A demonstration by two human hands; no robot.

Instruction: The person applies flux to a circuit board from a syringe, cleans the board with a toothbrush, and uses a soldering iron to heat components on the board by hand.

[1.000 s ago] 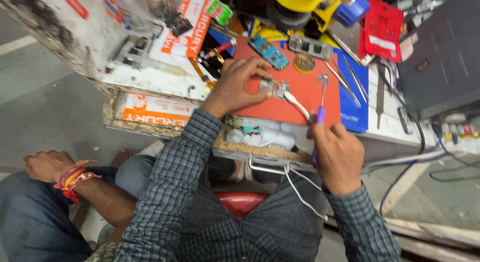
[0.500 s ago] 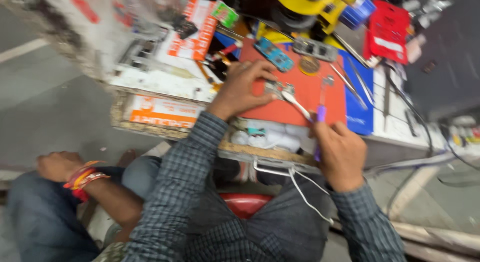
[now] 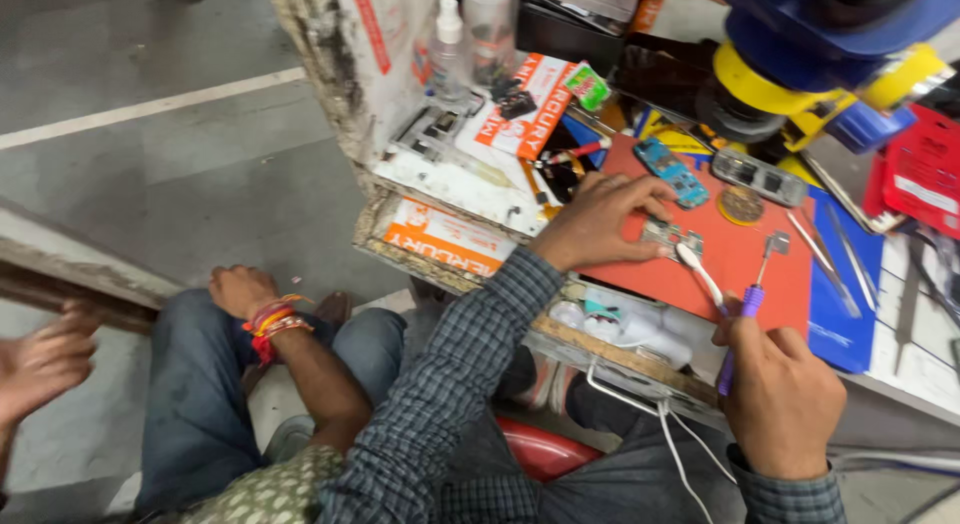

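Near the frame's centre, the left hand (image 3: 600, 222) presses with spread fingers on a small grey circuit board (image 3: 672, 239), which lies on the orange work mat (image 3: 745, 269). The right hand (image 3: 782, 396), lower right, grips a white-tipped brush with purple handle (image 3: 715, 292) at the board. The board is bare and out of its case, so the work seems unfinished.
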